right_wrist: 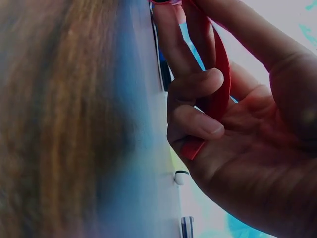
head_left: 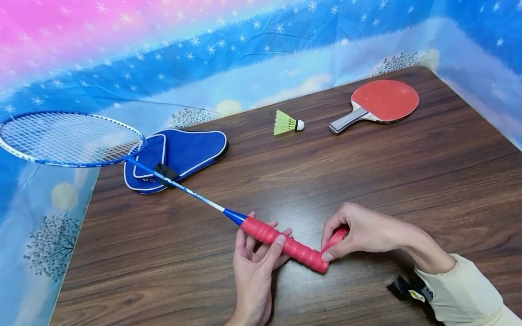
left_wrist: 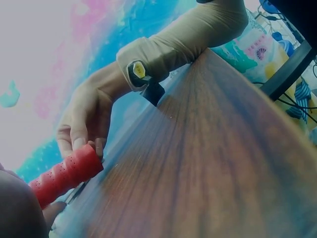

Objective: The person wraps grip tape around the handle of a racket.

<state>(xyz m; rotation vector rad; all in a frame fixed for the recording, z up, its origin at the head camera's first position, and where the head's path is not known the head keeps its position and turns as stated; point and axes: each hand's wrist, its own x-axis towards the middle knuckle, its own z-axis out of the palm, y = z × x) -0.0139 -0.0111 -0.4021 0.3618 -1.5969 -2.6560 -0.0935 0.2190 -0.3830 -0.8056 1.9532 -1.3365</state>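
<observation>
Head view: both hands' grips (head_left: 261,253) (head_left: 359,233) curled around red racket handle (head_left: 285,244), near table's (head_left: 367,172) front edge.

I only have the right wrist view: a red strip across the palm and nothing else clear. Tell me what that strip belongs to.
Observer: It is the loose end of the red grip tape, running off the butt of a badminton racket handle.
Operator: Report what the other hand is doing.
Observer: The left hand grips the handle from below, with the thumb lying over the wrapped part.
Operator: Say where the racket head sits.
Observer: The racket head overhangs the table's far left corner, and the shaft passes over a blue cover.
</observation>
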